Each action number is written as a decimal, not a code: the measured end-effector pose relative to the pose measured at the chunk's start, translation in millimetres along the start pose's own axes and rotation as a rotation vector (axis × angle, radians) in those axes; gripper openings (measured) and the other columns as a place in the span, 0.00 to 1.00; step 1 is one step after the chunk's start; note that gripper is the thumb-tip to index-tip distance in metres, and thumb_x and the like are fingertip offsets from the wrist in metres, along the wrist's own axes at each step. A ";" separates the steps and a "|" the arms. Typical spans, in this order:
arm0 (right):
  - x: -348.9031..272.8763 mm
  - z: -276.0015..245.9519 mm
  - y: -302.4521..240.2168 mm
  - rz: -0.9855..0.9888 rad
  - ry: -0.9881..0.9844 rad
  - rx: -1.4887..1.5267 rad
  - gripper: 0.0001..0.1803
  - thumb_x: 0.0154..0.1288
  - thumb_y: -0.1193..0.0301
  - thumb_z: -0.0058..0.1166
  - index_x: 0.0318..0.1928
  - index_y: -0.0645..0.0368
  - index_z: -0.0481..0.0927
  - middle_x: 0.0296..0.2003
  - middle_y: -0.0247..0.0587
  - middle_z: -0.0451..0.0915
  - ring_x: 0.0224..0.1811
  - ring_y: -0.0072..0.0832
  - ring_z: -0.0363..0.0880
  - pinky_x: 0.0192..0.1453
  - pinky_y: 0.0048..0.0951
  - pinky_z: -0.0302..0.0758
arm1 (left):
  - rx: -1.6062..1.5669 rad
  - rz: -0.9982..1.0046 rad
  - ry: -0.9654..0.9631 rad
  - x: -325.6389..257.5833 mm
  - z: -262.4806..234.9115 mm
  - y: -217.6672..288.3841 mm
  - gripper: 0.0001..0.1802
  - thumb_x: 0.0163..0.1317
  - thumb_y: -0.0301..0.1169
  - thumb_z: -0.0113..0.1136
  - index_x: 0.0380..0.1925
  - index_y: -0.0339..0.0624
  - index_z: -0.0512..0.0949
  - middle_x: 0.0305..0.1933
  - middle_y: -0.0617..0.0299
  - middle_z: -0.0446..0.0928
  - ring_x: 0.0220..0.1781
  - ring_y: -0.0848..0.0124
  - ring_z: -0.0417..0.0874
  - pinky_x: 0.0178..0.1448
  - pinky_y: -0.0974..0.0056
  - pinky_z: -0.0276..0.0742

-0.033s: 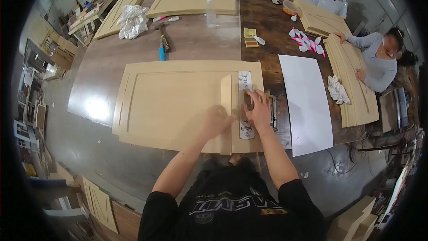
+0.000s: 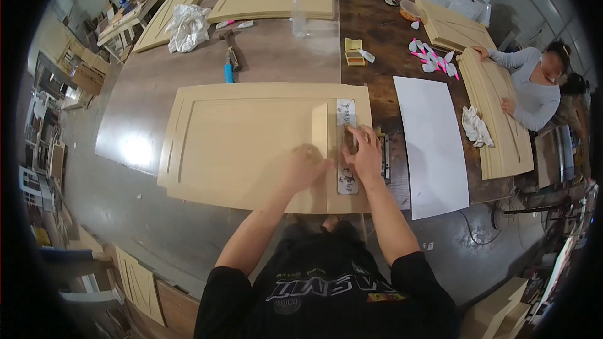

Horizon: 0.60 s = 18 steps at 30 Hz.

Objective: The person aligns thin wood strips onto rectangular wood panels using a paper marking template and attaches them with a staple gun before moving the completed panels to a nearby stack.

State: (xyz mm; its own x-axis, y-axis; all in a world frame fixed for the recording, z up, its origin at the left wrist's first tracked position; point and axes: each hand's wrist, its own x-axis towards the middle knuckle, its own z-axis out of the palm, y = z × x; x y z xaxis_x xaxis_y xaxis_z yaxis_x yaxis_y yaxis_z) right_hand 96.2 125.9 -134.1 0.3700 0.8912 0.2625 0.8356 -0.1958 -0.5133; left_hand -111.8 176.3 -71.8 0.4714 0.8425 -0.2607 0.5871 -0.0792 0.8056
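A large cream cabinet door panel point(image 2: 245, 150) with a recessed middle lies flat before me. A narrow wooden strip point(image 2: 319, 127) lies across its right part. My left hand point(image 2: 306, 168) is closed over this strip, fingers curled, its thumb side toward the white label-like plate point(image 2: 346, 183). That plate lies along the panel's right side and bears dark marks. Above its middle, my right hand point(image 2: 364, 154) is closed around a small brown block point(image 2: 350, 143). The block's underside is hidden, so I cannot tell whether it touches the plate.
Behind the panel lie a blue-handled hammer point(image 2: 230, 63), a plastic bottle point(image 2: 298, 19) and a yellow open box point(image 2: 355, 53). A white sheet point(image 2: 432, 150) lies at right. Beyond it a co-worker point(image 2: 534, 88) handles stacked panels point(image 2: 496, 113) near pink-and-white tubes point(image 2: 433, 59).
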 end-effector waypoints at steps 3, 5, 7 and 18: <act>-2.0 -6.8 -2.5 -0.005 -0.016 0.078 0.30 0.63 0.54 0.67 0.66 0.40 0.80 0.68 0.42 0.72 0.70 0.50 0.73 0.76 0.50 0.67 | 0.142 -0.025 0.160 7.0 17.3 4.1 0.35 0.60 0.48 0.74 0.54 0.29 0.78 0.55 0.37 0.80 0.58 0.41 0.83 0.60 0.47 0.82; -1.5 -2.2 4.9 -0.030 0.008 0.080 0.29 0.64 0.55 0.67 0.66 0.40 0.80 0.68 0.41 0.72 0.69 0.48 0.74 0.76 0.50 0.68 | 0.183 -0.048 0.164 11.9 22.2 13.2 0.33 0.60 0.46 0.73 0.55 0.29 0.77 0.57 0.36 0.78 0.60 0.42 0.82 0.60 0.46 0.82; -1.7 -0.4 9.2 -0.050 0.031 0.085 0.28 0.64 0.56 0.67 0.65 0.40 0.81 0.69 0.41 0.72 0.69 0.46 0.75 0.76 0.50 0.68 | 0.172 -0.082 0.139 16.2 26.8 19.6 0.33 0.62 0.43 0.72 0.58 0.28 0.75 0.63 0.36 0.72 0.62 0.41 0.81 0.60 0.44 0.82; 2.8 -2.7 10.2 0.020 -0.022 0.146 0.26 0.65 0.61 0.65 0.64 0.43 0.82 0.69 0.40 0.72 0.69 0.44 0.74 0.75 0.47 0.69 | 0.336 -0.068 0.295 43.3 58.8 21.9 0.34 0.65 0.43 0.70 0.60 0.24 0.74 0.63 0.39 0.71 0.58 0.41 0.82 0.57 0.45 0.83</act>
State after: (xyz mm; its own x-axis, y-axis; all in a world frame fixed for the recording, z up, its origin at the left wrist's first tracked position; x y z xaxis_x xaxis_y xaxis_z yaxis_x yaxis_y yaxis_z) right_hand 106.9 125.3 -136.4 0.3756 0.8968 0.2337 0.7597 -0.1536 -0.6319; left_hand -39.8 179.7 -96.8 0.2451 0.9638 -0.1051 0.8143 -0.1458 0.5619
